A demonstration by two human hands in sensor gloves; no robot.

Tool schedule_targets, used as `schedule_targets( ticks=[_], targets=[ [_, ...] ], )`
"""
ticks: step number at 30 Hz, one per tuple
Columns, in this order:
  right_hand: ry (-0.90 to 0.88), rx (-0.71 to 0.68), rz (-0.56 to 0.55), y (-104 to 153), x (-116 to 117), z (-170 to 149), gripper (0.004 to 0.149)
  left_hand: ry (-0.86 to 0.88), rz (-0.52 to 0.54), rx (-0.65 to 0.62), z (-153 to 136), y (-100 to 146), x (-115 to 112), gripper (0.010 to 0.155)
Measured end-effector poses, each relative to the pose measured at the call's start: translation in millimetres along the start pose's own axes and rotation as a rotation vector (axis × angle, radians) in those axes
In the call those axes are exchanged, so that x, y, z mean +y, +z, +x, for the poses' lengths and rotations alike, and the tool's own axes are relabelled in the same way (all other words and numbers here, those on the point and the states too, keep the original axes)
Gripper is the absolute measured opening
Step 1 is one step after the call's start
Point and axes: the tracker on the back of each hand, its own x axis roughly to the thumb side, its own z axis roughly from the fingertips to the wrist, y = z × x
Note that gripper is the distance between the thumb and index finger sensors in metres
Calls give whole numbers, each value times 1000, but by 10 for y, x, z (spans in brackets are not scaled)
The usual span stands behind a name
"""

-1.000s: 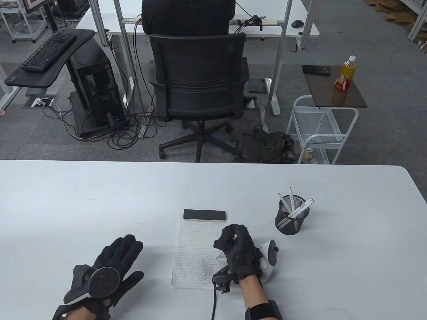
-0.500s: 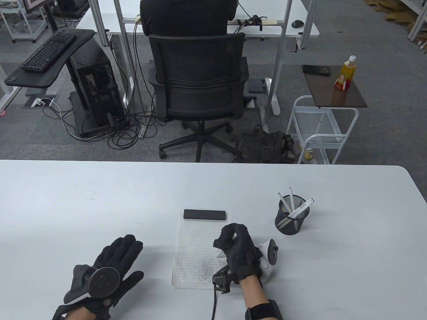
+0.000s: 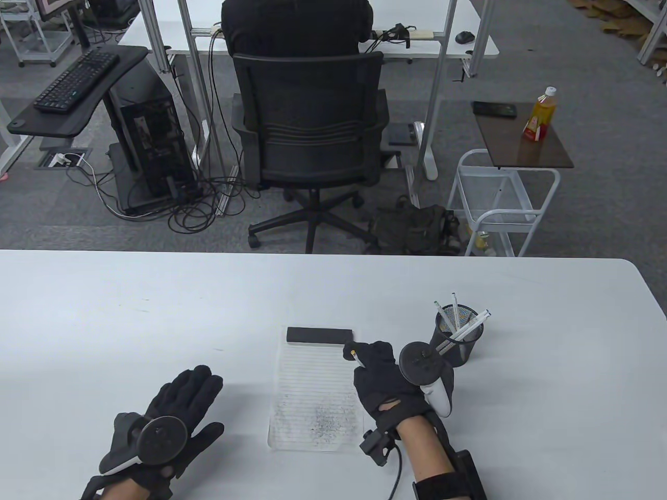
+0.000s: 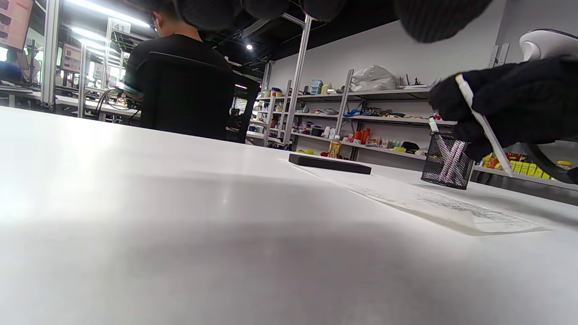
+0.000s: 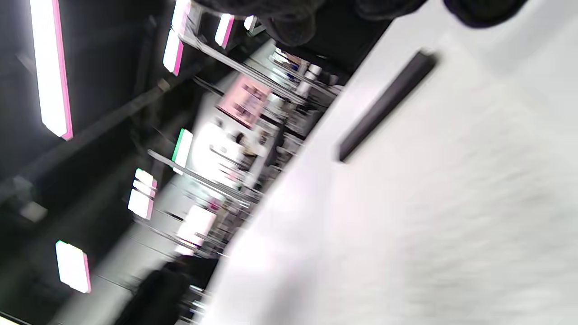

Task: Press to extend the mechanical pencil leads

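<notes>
My right hand (image 3: 383, 377) holds a white mechanical pencil (image 3: 356, 359) above the right edge of the lined paper (image 3: 315, 396), which carries grey pencil marks. In the left wrist view the pencil (image 4: 483, 124) slants down through the gloved right hand (image 4: 510, 101), its tip above the paper (image 4: 433, 205). A black mesh pen cup (image 3: 455, 333) with several white pencils stands just right of the hand and also shows in the left wrist view (image 4: 446, 161). My left hand (image 3: 172, 416) rests flat on the table, open and empty.
A black bar (image 3: 320, 336) lies on the paper's far edge; it also shows in the right wrist view (image 5: 387, 104). The white table (image 3: 156, 312) ends at its far edge, with an office chair (image 3: 310, 130) and a seated person behind it.
My right hand has lifted off the paper and moved away and to the right, toward the pen cup, turning so the tracker faces up. The pencil came with it. The left hand has not moved.
</notes>
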Motion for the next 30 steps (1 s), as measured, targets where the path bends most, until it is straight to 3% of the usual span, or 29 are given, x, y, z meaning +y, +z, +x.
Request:
schedule_targets(
  ticks=[4, 8, 15, 30],
  targets=[
    [270, 100, 28, -36, -62, -107, 52, 0, 3, 1, -1, 1, 5, 82],
    [596, 136, 102, -87, -8, -169, 64, 3, 2, 3, -6, -1, 0, 82],
    [924, 85, 118, -188, 150, -236, 52, -2, -6, 3, -3, 2, -1, 82],
    [975, -23, 52, -173, 172, -272, 44, -12, -4, 1, -3, 4, -2, 82]
  ],
)
